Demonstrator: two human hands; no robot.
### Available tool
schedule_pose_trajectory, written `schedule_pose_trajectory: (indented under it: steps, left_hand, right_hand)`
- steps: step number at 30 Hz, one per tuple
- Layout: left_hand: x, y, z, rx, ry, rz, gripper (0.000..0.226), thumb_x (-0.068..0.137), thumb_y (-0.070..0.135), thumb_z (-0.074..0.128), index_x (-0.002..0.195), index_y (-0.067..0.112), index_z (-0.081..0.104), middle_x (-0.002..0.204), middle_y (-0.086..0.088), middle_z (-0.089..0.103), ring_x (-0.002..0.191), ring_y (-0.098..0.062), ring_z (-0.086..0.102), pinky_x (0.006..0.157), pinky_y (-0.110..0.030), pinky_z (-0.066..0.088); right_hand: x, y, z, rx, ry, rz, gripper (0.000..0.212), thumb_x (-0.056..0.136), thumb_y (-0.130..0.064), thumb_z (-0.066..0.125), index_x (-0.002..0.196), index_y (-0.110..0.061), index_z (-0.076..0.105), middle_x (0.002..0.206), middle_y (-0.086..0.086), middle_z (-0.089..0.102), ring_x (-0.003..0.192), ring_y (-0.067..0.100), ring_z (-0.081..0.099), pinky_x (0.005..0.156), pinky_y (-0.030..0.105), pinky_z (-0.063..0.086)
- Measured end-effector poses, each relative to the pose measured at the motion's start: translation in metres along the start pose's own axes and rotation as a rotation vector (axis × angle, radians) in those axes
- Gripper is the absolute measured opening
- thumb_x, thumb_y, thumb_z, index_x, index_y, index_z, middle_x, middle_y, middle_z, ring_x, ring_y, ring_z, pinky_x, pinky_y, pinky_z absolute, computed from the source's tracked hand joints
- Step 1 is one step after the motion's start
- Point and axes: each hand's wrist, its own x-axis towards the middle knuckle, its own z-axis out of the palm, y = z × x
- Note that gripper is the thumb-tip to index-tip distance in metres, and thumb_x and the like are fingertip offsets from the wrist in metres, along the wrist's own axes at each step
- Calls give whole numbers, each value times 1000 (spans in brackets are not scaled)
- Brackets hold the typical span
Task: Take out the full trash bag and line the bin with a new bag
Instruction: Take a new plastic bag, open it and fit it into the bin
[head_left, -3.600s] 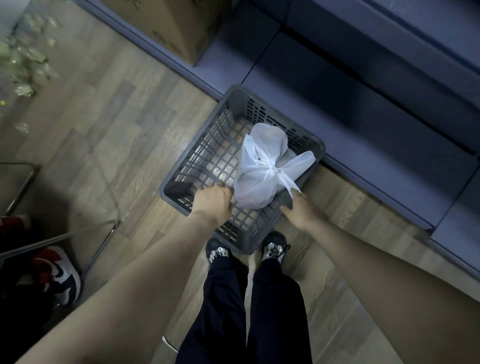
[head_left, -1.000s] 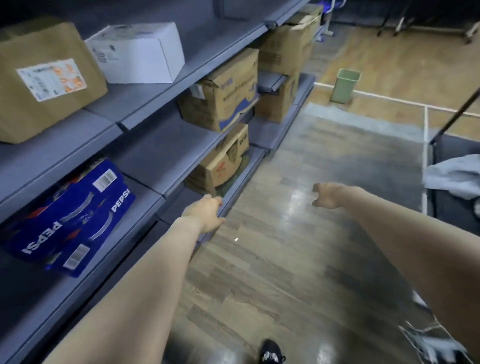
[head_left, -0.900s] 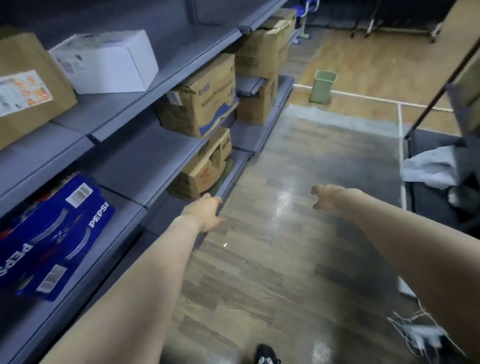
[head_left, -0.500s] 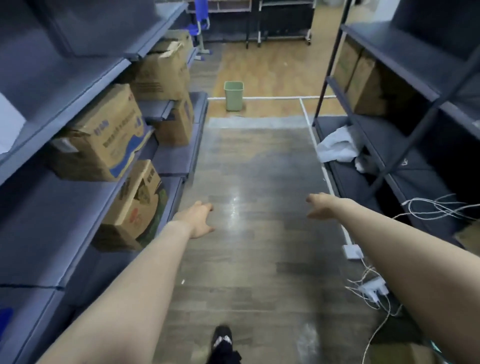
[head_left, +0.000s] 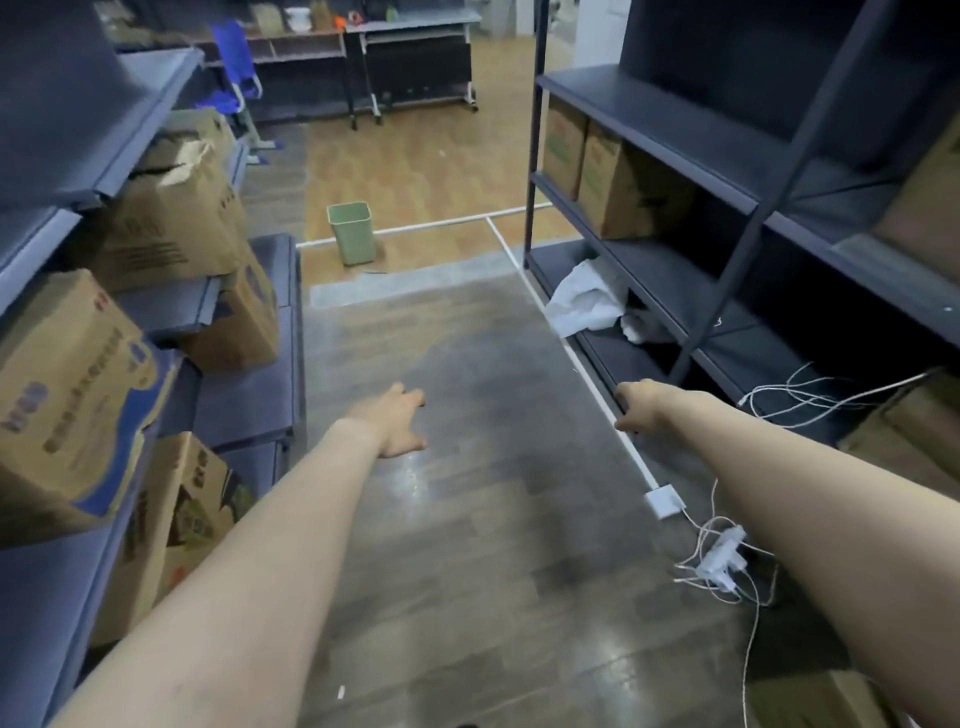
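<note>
Your fingers (head_left: 408, 402) on the left hand (head_left: 392, 423) lie straight and loosely apart, holding nothing; the right hand (head_left: 636, 408) has its fingers curled under, also empty. Both arms reach forward over the aisle floor (head_left: 467, 519). One green bin (head_left: 351, 232) stands upright at the far end of the aisle, well apart from both hands, its open mouth up and its long axis vertical. Whether it holds a bag, you cannot tell. One white crumpled bag (head_left: 587, 301) lies on the lowest right shelf (head_left: 649, 364).
</note>
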Motion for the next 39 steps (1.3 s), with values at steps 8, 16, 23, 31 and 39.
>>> schedule_pose_trajectory:
  steps: [8,16,23,31,39]
  left_hand:
    - [85,-5,-22,50,-65,61,62,89,37,58,142,16,32,141,-11,35,125,-33,47,99,-39,42]
    - [197,38,-52,71,-98,131,62,89,38,57,142,17,31,140,-11,35,123,-33,49,97,-41,43]
    - [284,63,-90,68,-136,148,60,91,37,55,141,16,30,139,-11,34,119,-33,51,96,-43,45]
    - [373,62,-115,58,-188,167,60,91,36,56,141,13,32,139,-13,35,121,-33,49,99,-40,42]
    - [502,24,-148,68,-191,152,60,90,38,56,139,14,33,139,-13,38,126,-32,44,104,-40,38]
  right_hand:
    - [45,15,-11,54,-46,82,56,87,-29,52,138,-14,36,135,16,39,121,34,47,102,41,42]
    - [130,63,-55,107,-60,161,51,88,-31,53,134,-12,40,133,16,41,118,34,50,97,38,44]
    - [204,96,-99,132,-84,185,50,88,-27,49,134,-12,40,133,15,41,118,32,49,98,37,44]
    - [287,96,-128,147,-159,183,53,89,-31,50,137,-13,38,140,14,37,125,31,45,104,41,40]
    - [411,79,-178,159,-157,212,53,90,-31,49,139,-14,37,142,13,35,124,30,45,103,38,41]
